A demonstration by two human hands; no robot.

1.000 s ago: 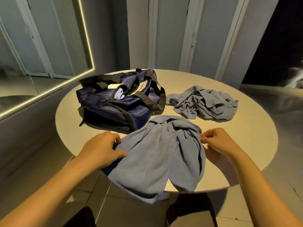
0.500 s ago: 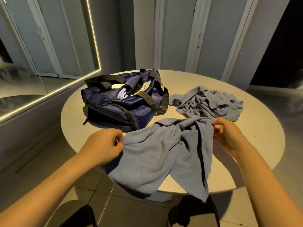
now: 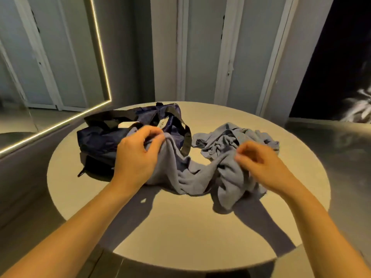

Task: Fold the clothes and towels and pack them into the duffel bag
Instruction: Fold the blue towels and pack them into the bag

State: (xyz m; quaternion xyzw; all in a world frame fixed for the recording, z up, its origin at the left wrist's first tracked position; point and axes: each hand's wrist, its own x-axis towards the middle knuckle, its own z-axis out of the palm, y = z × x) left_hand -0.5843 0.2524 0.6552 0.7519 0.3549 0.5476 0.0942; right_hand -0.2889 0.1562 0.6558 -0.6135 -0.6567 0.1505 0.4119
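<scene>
Home or hotel dressing area. Round table (image 3: 180, 227), pale top. Left of table: big wall mirror (image 3: 50, 57), glowing LED strip (image 3: 101, 55) along edge. Behind table: tall pale panelled doors (image 3: 200, 53), wardrobe-like. On table: navy duffel bag (image 3: 100, 141), grey towel (image 3: 192, 177), 2nd grey cloth (image 3: 226, 140) crumpled beside it.

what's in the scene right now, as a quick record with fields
setting: round table beside a lit-edged mirror
left hand: grips one end of the blue-grey towel, in front of the duffel bag
right hand: pinches the towel's other end
towel: unfolded, sagging onto the table between the hands
second cloth: crumpled on the table, behind the right hand
bag: dark blue, left side of the table, straps slack
</scene>
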